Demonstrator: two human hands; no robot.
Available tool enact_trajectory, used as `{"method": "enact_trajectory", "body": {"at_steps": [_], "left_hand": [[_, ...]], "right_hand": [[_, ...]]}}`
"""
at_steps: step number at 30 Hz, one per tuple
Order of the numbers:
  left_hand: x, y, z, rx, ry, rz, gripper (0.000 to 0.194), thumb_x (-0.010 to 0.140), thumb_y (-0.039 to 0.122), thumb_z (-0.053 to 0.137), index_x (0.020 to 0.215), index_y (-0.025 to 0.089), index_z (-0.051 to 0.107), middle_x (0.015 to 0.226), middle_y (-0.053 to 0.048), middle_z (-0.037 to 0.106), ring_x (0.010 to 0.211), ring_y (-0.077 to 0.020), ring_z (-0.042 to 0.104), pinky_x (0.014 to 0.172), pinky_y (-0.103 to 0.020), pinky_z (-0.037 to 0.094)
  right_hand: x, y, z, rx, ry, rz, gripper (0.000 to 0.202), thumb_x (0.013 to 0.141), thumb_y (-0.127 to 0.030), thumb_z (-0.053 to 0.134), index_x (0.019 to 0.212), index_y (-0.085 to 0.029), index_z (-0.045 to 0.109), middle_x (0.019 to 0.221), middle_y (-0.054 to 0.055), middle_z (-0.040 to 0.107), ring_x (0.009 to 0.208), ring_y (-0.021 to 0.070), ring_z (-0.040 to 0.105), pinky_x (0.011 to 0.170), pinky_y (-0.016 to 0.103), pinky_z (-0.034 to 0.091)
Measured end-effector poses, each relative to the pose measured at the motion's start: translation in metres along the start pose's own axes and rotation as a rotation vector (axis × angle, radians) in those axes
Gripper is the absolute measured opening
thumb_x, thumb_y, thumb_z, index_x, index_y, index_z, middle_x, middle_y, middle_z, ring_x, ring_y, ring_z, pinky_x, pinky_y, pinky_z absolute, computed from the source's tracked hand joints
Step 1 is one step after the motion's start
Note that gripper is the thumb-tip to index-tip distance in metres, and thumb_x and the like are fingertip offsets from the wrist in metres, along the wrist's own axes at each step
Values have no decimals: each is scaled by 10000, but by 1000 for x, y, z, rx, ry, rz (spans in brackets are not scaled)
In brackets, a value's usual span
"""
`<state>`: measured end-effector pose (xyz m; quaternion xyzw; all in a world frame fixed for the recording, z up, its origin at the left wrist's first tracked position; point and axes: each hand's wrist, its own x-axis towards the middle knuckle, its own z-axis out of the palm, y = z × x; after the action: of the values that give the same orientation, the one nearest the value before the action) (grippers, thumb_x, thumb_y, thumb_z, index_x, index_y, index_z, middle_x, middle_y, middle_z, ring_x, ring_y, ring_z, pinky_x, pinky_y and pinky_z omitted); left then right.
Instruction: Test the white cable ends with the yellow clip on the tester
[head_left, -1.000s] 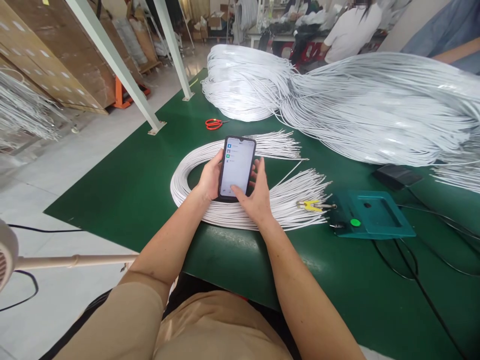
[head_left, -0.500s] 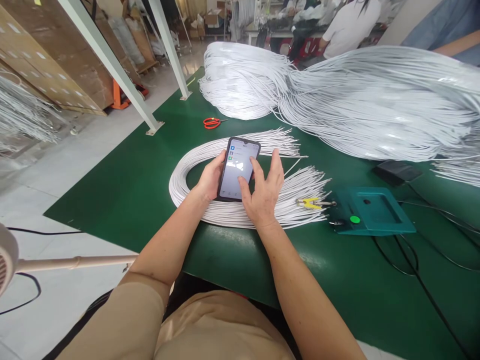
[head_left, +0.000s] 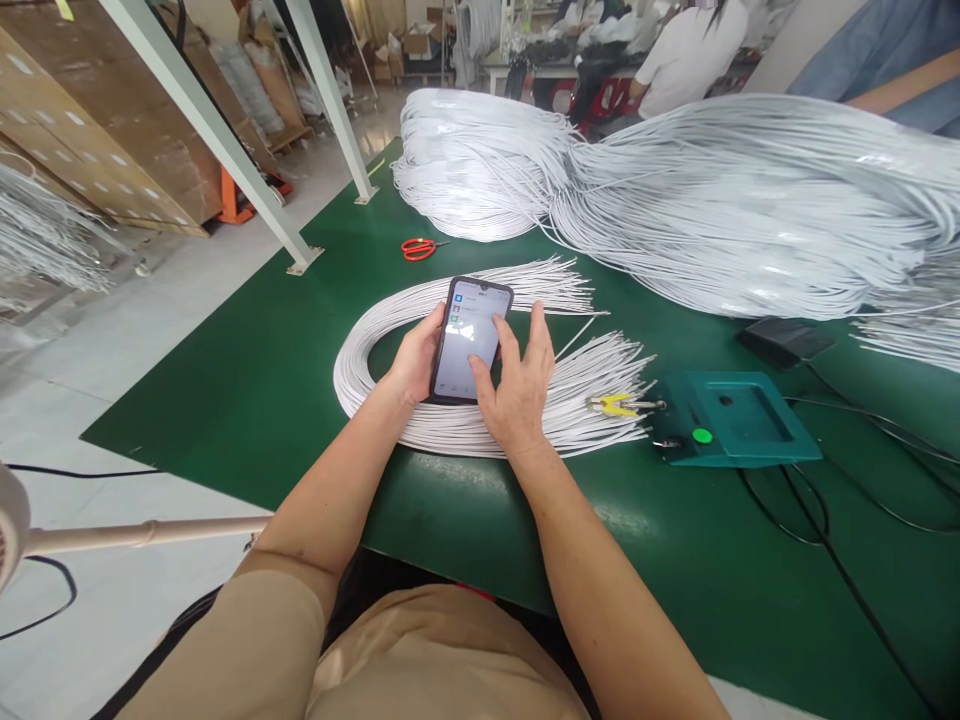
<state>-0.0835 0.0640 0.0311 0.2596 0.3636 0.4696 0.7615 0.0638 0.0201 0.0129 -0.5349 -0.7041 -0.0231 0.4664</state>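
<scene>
A black-edged smartphone (head_left: 465, 350) with a lit pale screen is held in my left hand (head_left: 417, 352), which grips it along its left side. Over the right edge of the screen hovers my right hand (head_left: 519, 385), fingers spread; a fingertip is at or just above the glass, I cannot tell which. Under the phone, a bent bundle of white cables (head_left: 352, 355) lies in a U on the green table (head_left: 225, 400), its cut ends pointing right. A yellow-handled clip (head_left: 616, 405) sits by those ends, beside a teal device (head_left: 739, 420).
Large heaps of white cable (head_left: 480, 165) cover the back of the table. Red-handled scissors (head_left: 418, 248) lie beyond the bundle. A black box (head_left: 784, 342) and black cords are at the right. Metal posts (head_left: 330, 100) rise at the left. A person in white (head_left: 694, 55) is behind.
The whole view has shifted slightly, so everything sits a little further left. My left hand still holds the phone, and my right fingers stay over its screen.
</scene>
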Motion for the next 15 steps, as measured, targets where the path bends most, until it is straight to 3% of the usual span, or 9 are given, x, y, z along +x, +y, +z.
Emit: {"method": "enact_trajectory", "body": {"at_steps": [10,15], "left_hand": [[-2,2,2,-12,29,15,593,912,598,461,1276,164,636,1064,-107,743,1079,-333,683,961,-482,551],[-4,6,6,-62,-3,23,618,935,584,417,1307,133,615,1094,-135,736,1073,-323,688,980,-472,535]], "right_hand": [[-1,3,2,33,5,-41,559,972,-467,466,1457,-190,434,1624,206,196,1493,330,265,1136,535,329],[-1,1,1,29,48,-105,459,966,-414,493,1359,-185,555,1614,194,226,1480,333,294,1130,521,347]]}}
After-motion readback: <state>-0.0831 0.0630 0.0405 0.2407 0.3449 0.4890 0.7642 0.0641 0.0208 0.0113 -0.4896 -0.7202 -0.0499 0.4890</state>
